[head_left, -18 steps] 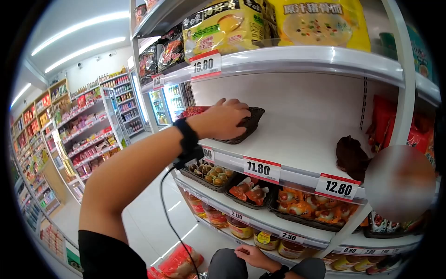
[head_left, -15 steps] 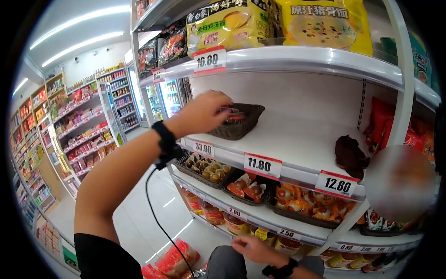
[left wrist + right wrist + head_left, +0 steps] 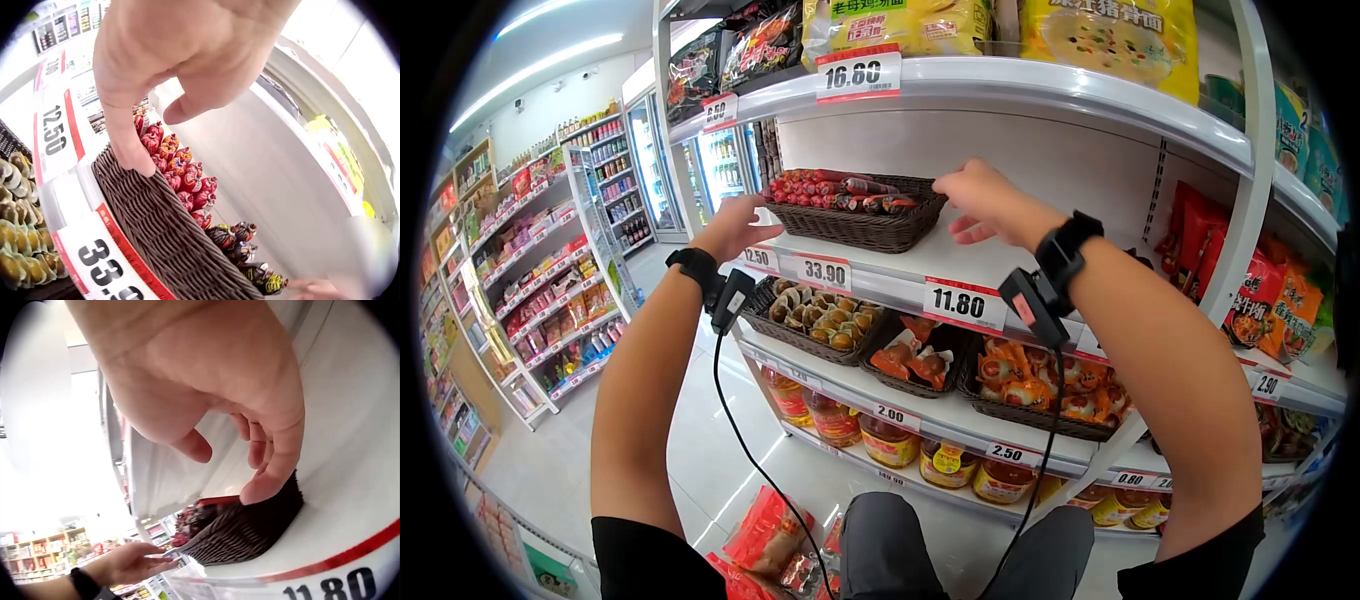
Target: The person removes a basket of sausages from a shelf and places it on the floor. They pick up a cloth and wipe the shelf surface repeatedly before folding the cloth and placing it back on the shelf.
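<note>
A dark woven basket (image 3: 855,228) of red and dark wrapped sticks (image 3: 825,188) stands on the middle shelf. At its left end is my left hand (image 3: 735,228), thumb and fingers apart; the left wrist view shows a fingertip of the left hand (image 3: 181,56) touching the rim of the basket (image 3: 169,225). My right hand (image 3: 992,205) is at the other end, fingers loosely bent. In the right wrist view, a fingertip of the right hand (image 3: 212,375) meets the edge of the basket (image 3: 250,531). Neither hand's fingers are closed round it.
Baskets of wrapped food (image 3: 825,318) and jars (image 3: 890,440) line the lower shelves. Yellow noodle packs (image 3: 1110,50) stand above. Red packets (image 3: 1195,240) are at the right, behind an upright post. Bags (image 3: 768,530) lie on the floor by the knees. Cables hang from both wrists.
My left hand has moved from over the basket to its left end. The right hand has risen from the knees to the right end. The head view has shifted, and more of the basket's contents shows.
</note>
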The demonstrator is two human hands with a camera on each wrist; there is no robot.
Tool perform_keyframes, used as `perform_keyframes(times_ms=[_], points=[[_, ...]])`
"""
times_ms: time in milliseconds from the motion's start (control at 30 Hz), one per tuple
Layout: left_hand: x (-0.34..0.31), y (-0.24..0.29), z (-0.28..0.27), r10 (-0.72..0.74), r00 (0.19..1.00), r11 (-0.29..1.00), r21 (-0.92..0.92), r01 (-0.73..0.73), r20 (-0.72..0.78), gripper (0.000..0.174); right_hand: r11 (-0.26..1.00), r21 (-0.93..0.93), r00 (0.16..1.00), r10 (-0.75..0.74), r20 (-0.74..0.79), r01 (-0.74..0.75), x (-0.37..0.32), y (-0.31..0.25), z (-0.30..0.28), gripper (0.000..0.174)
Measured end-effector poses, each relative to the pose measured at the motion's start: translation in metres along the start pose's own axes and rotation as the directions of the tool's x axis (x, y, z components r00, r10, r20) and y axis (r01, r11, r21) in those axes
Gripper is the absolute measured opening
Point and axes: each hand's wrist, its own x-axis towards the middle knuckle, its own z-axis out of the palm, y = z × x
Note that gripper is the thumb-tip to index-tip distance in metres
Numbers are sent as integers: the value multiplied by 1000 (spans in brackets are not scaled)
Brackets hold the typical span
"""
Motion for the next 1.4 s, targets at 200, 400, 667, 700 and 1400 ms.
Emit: perform_keyframes(times_ms=[200, 400, 667, 700, 1400], points=[[8, 29, 4, -340, 937, 414, -881, 231, 86, 43, 923, 265, 960, 255, 116, -277, 43, 22, 3, 61], [16, 21, 12, -326, 926, 312, -903, 297, 192, 34, 839, 342, 899, 342, 274, -423, 68, 32, 21, 61], [31, 14, 20, -341, 907, 263, -901, 345, 248, 36, 863, 310, 905, 315, 288, -399, 100, 41, 32, 40], [32, 15, 22, -327, 918, 286, -902, 322, 224, 36, 875, 284, 909, 324, 262, -393, 102, 42, 33, 37], [23, 49, 24, -449, 886, 546, -821, 168, -117, 40, 948, 248, 977, 174, 122, -200, 73, 12, 23, 34]])
